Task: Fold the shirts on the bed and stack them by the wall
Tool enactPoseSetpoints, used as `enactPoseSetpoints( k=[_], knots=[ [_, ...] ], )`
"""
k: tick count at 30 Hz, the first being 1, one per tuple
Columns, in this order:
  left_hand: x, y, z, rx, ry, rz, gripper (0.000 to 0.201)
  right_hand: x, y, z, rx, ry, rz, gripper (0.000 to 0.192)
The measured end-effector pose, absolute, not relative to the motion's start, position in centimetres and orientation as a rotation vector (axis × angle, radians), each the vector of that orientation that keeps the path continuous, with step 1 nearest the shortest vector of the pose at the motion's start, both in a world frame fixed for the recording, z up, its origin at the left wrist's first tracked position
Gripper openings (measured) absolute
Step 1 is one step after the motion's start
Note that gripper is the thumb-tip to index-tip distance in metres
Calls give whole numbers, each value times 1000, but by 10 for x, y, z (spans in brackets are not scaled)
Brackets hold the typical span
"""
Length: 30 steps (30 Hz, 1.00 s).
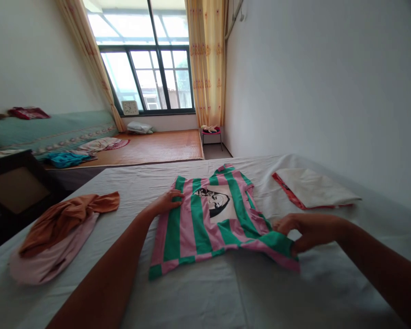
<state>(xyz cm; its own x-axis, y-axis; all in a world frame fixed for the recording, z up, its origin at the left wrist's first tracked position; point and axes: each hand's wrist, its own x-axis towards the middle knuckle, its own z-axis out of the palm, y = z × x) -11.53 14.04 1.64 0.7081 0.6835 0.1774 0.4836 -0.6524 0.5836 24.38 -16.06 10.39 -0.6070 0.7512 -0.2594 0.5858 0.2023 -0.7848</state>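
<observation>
A: Where does the shirt (208, 219) lie?
B: Spread flat at the centre of the bed (226, 292), its printed panel facing up.

A: What do the hands do?
B: The left hand (166, 201) rests at 9 o'clock of the shirt, fingers (176, 195) flat and open on its edge. The right hand (303, 230), at 4 o'clock, has its fingers pinched shut on the lower corner, lifting it slightly.

A: What lies around?
B: Orange and pink clothes (60, 230) at 9 o'clock; a folded white cloth (315, 187) at 2 o'clock.
</observation>
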Motion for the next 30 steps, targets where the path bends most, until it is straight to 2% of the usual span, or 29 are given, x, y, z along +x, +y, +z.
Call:
enactPoseSetpoints(
  k=[3,6,8,11,14,19,26,28,30],
  knots=[
    [-110,140,17,2482,889,500,39,239,-163,111,-1195,-2246,1431,40],
    [-103,141,22,2621,874,355,35,254,-136,89,-1554,-1981,1331,48],
    [-100,144,26,2723,883,202,39,270,-107,67,-1899,-1786,987,51],
    [-101,151,31,2782,1101,85,46,292,-60,40,-2104,-1756,431,32],
    [-107,161,34,2720,1394,113,49,305,-22,25,-2208,-1571,174,28],
    [-114,183,30,2609,1607,164,57,311,26,11,-2221,-1466,187,35],
    [-88,223,16,2572,1608,298,57,308,79,-1,-2195,-1459,280,42],
    [-81,234,15,2580,1581,325,54,307,89,0,-2159,-1503,323,39],
    [-78,243,17,2587,1552,344,41,310,99,6,-2096,-1552,329,30]
  ],
)
